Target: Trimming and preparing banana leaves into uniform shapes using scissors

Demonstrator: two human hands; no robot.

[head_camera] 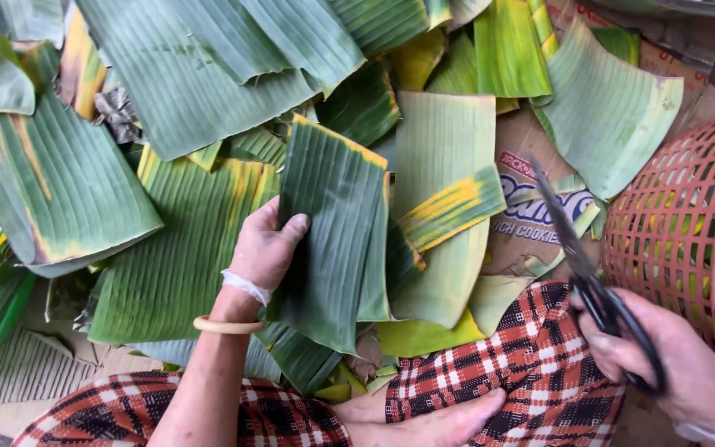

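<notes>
My left hand holds up a dark green, folded piece of banana leaf by its left edge, thumb on the front. A pale bangle sits on that wrist. My right hand grips black scissors at the lower right, blades pointing up and to the left, apart from the held leaf. Beneath both hands lie many cut banana leaves, green with yellow edges. My knees in red plaid cloth show at the bottom.
A pink plastic basket stands at the right edge. Flattened cardboard lies under the leaves. Large leaf pieces cover the left and top. A bare foot rests at the bottom centre.
</notes>
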